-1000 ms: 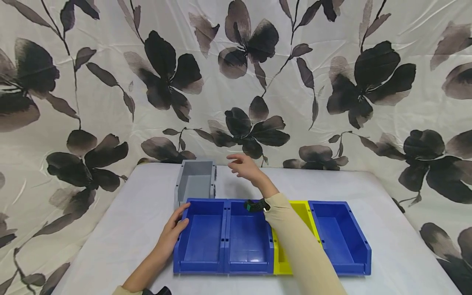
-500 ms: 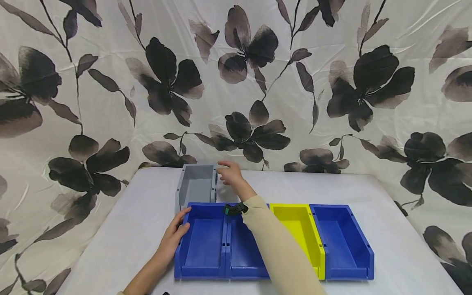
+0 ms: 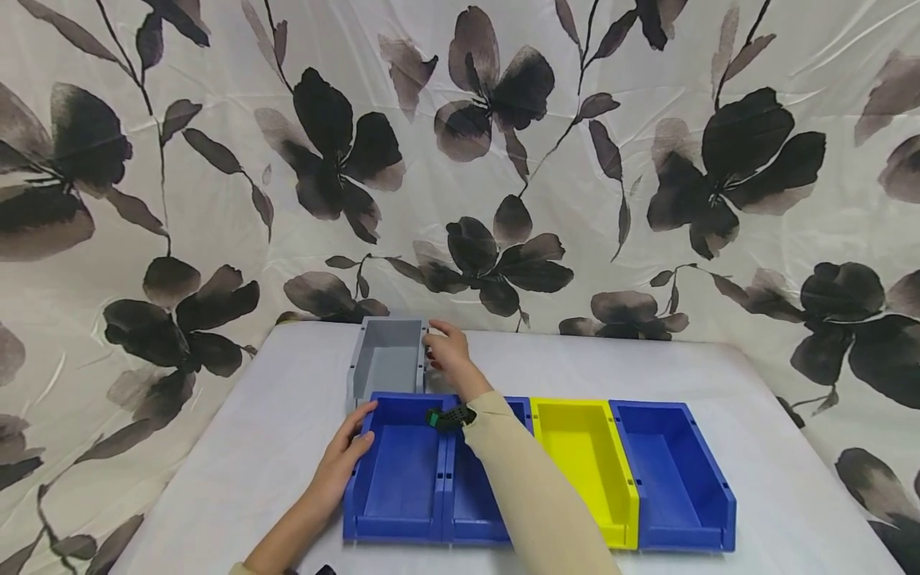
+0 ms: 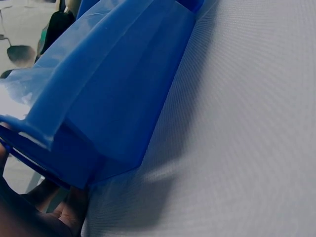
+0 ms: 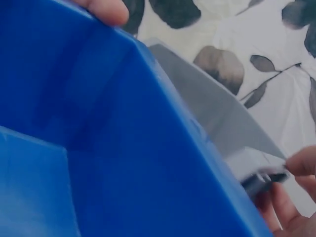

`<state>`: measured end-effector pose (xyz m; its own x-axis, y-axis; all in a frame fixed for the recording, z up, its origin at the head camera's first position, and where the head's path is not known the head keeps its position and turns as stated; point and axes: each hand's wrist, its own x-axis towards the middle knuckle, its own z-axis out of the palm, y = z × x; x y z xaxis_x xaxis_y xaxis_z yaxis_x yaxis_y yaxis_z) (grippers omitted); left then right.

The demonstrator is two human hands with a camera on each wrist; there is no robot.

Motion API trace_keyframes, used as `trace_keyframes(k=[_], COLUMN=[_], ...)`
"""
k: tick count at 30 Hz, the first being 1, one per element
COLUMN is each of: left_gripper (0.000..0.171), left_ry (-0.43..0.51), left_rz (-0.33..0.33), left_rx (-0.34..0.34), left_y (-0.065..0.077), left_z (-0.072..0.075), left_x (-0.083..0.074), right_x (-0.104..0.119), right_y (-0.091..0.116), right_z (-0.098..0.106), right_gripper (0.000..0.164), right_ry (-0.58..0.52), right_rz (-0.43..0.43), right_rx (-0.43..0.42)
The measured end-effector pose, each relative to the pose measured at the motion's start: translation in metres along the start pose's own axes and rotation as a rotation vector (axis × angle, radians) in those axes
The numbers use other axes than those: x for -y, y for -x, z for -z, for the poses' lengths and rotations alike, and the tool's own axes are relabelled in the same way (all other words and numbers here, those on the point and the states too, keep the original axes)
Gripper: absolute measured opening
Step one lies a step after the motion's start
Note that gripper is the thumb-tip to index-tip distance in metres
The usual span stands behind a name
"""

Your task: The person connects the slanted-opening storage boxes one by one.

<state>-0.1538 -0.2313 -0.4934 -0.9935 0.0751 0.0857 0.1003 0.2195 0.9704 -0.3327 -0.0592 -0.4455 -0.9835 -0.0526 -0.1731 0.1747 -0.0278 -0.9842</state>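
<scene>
In the head view, a grey plastic bin point(image 3: 389, 361) stands at the back left, behind a row of joined bins. My right hand point(image 3: 449, 351) is at its right wall; in the right wrist view, fingertips point(image 5: 302, 160) pinch an edge of the grey bin. My left hand point(image 3: 336, 459) grips the back left corner of the leftmost blue bin point(image 3: 400, 471), its fingers point(image 4: 75, 210) curled at the rim in the left wrist view. A second blue bin point(image 3: 474, 503) adjoins it, partly hidden by the right sleeve.
The row continues with a yellow bin point(image 3: 578, 447) and another blue bin point(image 3: 664, 467) at the right end. A white cloth point(image 3: 237, 447) covers the table. Behind it hangs a flower-patterned curtain point(image 3: 604, 239).
My right hand has moved left and slightly down to the grey bin's right wall, uncovering the yellow bin. The left hand keeps its hold on the blue bin.
</scene>
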Motion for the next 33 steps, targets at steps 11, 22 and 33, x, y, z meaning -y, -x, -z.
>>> trace_keyframes(k=[11,22,33], left_gripper=[0.046,0.046,0.046], left_ry=[0.018,0.02,0.031], left_rz=[0.008,0.02,0.015], left_rx=[-0.005,-0.009,0.0], left_y=[0.0,0.001,0.0], left_z=[-0.001,0.0,0.0], left_x=[-0.001,-0.003,-0.002], right_x=[0.0,0.0,0.013], right_y=[0.009,0.005,-0.001], right_z=[-0.019,-0.019,-0.001], right_gripper=[0.061,0.06,0.058], right_ry=[0.017,0.007,-0.156], right_rz=[0.015,0.062,0.074], right_rx=[-0.111,-0.286,-0.278])
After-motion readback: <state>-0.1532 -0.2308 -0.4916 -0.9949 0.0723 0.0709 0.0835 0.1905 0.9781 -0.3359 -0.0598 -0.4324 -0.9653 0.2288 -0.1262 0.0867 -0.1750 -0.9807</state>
